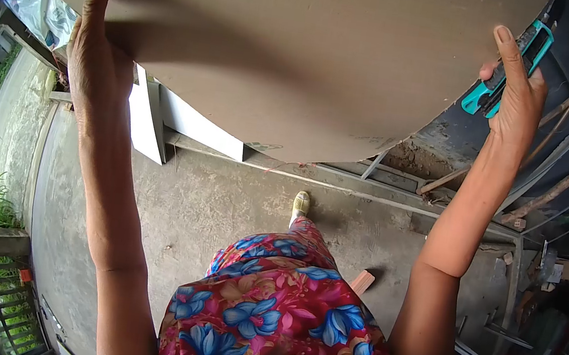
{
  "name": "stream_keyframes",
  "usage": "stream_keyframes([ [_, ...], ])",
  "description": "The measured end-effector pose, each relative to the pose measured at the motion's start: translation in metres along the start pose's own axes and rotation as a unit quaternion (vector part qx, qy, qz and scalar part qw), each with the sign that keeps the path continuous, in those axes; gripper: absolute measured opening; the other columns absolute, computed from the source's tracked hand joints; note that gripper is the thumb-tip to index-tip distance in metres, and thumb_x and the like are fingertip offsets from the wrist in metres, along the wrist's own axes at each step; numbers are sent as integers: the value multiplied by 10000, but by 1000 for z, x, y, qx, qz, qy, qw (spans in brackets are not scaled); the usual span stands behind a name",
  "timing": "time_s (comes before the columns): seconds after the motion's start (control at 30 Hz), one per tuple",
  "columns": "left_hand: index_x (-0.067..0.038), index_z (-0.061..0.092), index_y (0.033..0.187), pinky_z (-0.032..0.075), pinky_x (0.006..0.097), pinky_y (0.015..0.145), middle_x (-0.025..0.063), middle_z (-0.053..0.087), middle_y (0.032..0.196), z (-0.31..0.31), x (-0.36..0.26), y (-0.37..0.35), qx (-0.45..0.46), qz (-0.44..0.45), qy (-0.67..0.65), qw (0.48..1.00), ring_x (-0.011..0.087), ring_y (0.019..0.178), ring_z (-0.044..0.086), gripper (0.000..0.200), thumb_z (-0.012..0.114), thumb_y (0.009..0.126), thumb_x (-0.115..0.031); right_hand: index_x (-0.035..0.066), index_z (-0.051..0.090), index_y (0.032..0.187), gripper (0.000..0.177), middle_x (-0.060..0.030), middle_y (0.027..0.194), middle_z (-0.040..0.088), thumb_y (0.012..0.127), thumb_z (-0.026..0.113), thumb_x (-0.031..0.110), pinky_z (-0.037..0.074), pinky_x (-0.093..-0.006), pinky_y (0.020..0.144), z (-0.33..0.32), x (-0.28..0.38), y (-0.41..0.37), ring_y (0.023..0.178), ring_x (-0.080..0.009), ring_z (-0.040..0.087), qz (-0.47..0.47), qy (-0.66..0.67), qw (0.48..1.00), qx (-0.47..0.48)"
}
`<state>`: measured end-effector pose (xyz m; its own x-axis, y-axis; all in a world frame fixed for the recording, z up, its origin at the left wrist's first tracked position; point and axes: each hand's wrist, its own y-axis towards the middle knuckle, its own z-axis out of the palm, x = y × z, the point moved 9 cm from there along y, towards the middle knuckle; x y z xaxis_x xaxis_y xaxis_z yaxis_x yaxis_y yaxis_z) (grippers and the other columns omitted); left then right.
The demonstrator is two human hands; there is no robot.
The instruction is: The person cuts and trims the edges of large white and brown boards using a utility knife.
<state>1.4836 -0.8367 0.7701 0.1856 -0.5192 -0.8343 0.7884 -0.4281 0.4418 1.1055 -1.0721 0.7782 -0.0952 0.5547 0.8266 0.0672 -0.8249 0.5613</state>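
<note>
A large brown sheet (316,45), which looks like cardboard, spans the top of the view, with a curved near edge. My left hand (100,45) is closed on its left side, the thumb lying on the upper face and the fingers hidden. At the right edge of the sheet, my right hand (518,93) is closed around a teal and black utility knife (481,99). The knife is tilted, its teal handle end toward me, and a fingertip shows beside the sheet's edge. Both arms are stretched out forward, and a dark shadow falls across the sheet near my left hand.
White panels (198,123) stand below the sheet on the left. Wooden sticks (556,192) and metal strips lean at the right. A small wooden block (362,282) lies on the concrete floor (174,199) near my foot. A dark railing (3,291) stands at the lower left.
</note>
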Motion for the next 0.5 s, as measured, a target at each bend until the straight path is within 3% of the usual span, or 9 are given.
stream_keyframes([
  [0.03, 87, 562, 1075, 445, 375, 941, 200, 584, 1092, 20, 13, 5, 26, 4, -5, 1000, 243, 1063, 566, 537, 669, 819, -372, 39, 644, 754, 253, -23, 548, 564, 731, 770, 257, 330, -166, 348, -9, -11, 9, 416, -55, 509, 9, 0, 1000, -16],
  [0.07, 84, 574, 1052, 476, 317, 882, 174, 612, 985, 21, 36, 19, 6, -12, 2, 1000, 180, 908, 614, 536, 679, 810, -384, 37, 643, 761, 262, -23, 559, 569, 728, 773, 262, 331, -165, 345, -18, -23, 19, 418, -56, 512, 17, 0, 999, -31],
  [0.1, 59, 594, 980, 509, 233, 718, 115, 615, 827, 55, 36, 9, 18, 11, -10, 1000, 99, 665, 590, 496, 696, 796, -391, 35, 643, 768, 271, -24, 569, 573, 725, 776, 267, 332, -164, 342, -27, -36, 28, 421, -57, 515, 24, -1, 999, -45],
  [0.13, 42, 595, 947, 501, 204, 655, 93, 609, 783, 56, 57, 20, 10, 0, -1, 1000, 82, 608, 569, 478, 704, 787, -395, 15, 649, 821, 271, -22, 631, 603, 737, 768, 244, 348, -167, 365, -33, -49, 35, 445, -61, 525, 19, 6, 999, -42],
  [0.23, 26, 592, 898, 523, 199, 605, 87, 627, 777, 92, 92, 28, 44, 7, 0, 999, 114, 678, 631, 463, 729, 760, -394, 3, 648, 850, 254, -17, 696, 625, 755, 753, 214, 367, -175, 398, -45, -85, 49, 472, -66, 530, 49, 8, 997, -55],
  [0.37, 69, 592, 994, 508, 340, 819, 144, 635, 851, 125, 140, 34, 37, -3, 46, 998, 209, 848, 632, 543, 733, 754, -397, 12, 645, 834, 210, -18, 730, 631, 772, 738, 191, 363, -186, 413, -56, -142, 59, 479, -74, 525, 90, 16, 993, -76],
  [0.43, 52, 607, 958, 500, 346, 823, 141, 633, 827, 144, 157, 38, 39, 7, 50, 998, 192, 860, 626, 521, 734, 751, -408, 23, 635, 849, 213, -16, 737, 618, 777, 735, 197, 363, -189, 398, -61, -164, 67, 474, -77, 525, 93, 13, 992, -78],
  [0.47, 23, 583, 1004, 491, 233, 685, 82, 622, 887, 149, 175, 46, 78, -26, 65, 994, 121, 801, 601, 450, 694, 805, -365, 25, 628, 869, 226, -14, 737, 608, 776, 736, 200, 365, -193, 384, -65, -170, 72, 471, -81, 527, 94, 10, 992, -82],
  [0.5, 30, 582, 1017, 504, 261, 691, 104, 620, 888, 157, 183, 51, 84, -42, 84, 992, 136, 815, 609, 477, 701, 796, -376, 28, 620, 888, 240, -11, 737, 598, 775, 737, 204, 367, -198, 370, -69, -177, 76, 468, -85, 529, 94, 8, 992, -87],
])
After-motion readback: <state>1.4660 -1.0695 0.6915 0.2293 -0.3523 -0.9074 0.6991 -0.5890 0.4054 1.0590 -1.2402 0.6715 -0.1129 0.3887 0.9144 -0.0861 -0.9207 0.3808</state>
